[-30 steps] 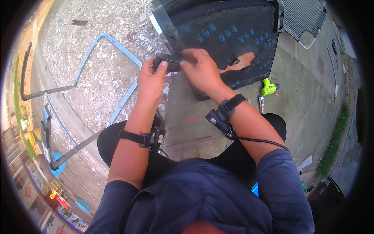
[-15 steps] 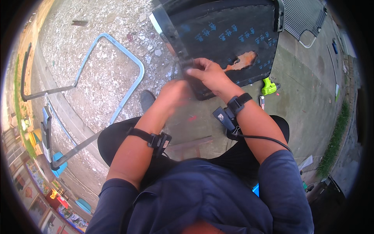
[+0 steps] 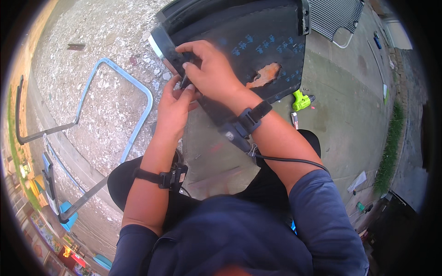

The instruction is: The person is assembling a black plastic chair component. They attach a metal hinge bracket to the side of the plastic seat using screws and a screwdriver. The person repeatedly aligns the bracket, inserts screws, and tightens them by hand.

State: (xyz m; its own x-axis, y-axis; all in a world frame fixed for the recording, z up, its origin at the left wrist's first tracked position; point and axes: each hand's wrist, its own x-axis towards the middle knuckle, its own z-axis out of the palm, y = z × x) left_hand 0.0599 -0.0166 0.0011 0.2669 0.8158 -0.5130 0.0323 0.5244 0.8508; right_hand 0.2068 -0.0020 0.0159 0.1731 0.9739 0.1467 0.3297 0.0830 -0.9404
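Observation:
A black chair seat panel (image 3: 281, 37) lies tilted before me, bottom side up, with blue printed marks. Its covering is torn, baring an orange-brown patch (image 3: 267, 75). Along its left edge runs a dark bar (image 3: 171, 54) with a shiny silver-white outer face. My right hand (image 3: 209, 71) reaches across the panel, index finger and thumb curled round that bar. Just below, my left hand (image 3: 175, 106) pinches the bar's lower end from the left, fingertips close to the right thumb. Anything small between the fingers is hidden.
Right of the panel, a lime-green power drill (image 3: 301, 100) and a small knife-like tool (image 3: 294, 120) lie on the green floor. A bent metal tube frame (image 3: 146, 99) stands at left over pale rubble. A grey mesh panel (image 3: 338, 16) lies at far right.
My left hand, blurred earlier below the panel, has come up to the bar's lower end. My right hand has shifted up along the bar. The whole view has swung slightly.

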